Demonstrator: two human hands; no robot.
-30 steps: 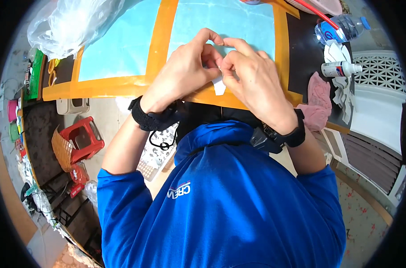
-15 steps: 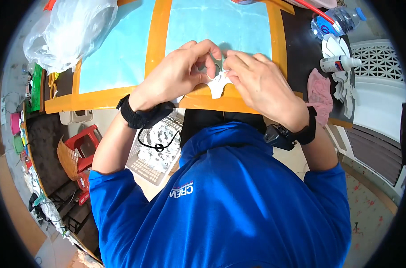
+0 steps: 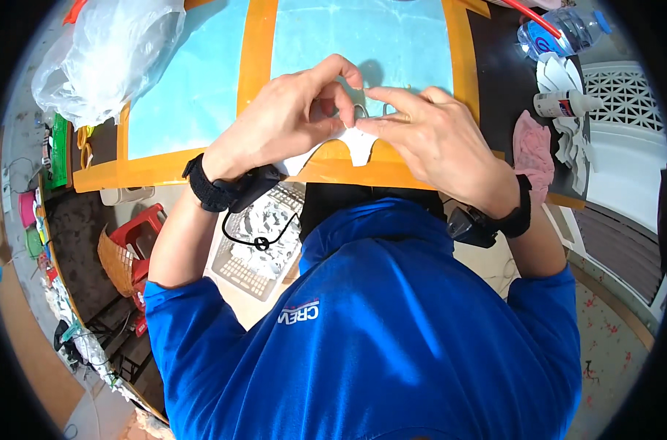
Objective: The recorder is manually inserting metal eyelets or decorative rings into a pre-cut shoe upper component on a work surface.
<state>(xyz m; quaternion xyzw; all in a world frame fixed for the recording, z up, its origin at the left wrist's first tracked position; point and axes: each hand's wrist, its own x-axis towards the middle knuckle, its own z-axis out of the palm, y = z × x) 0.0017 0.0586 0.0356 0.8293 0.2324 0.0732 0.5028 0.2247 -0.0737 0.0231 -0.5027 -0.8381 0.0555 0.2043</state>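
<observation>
Landmark: the light-blue cutting mat (image 3: 201, 103) with orange borders; every place below is told from it.

Left hand (image 3: 289, 121): over the mat's near orange border, fingers curled in, thumb and forefinger pinched on the left part of a white paper cutout (image 3: 355, 143).

Right hand (image 3: 436, 139): over the same near border, just right of the left hand, fingertips closed on the cutout's upper right edge. A small metal piece glints between the 2 hands; what it is, I cannot tell.

White paper cutout: held above the mat's near border, between both hands, with a scalloped lower edge hanging toward the person.

Key relation: the cutout's long axis runs left-right, along the mat's near border; each hand has 1 end, and neither is clearly nearer.

Wrists: 1 black band on each.

Beyond the mat's right edge: a white glue bottle (image 3: 568, 104), more white paper petals (image 3: 561, 73), a pink cloth (image 3: 533, 150) and a clear water bottle (image 3: 561, 29).

At the mat's far-left corner: a crumpled clear plastic bag (image 3: 106, 59).

Below the mat's near edge: a white basket (image 3: 253, 257) and a red stool (image 3: 139, 231).
</observation>
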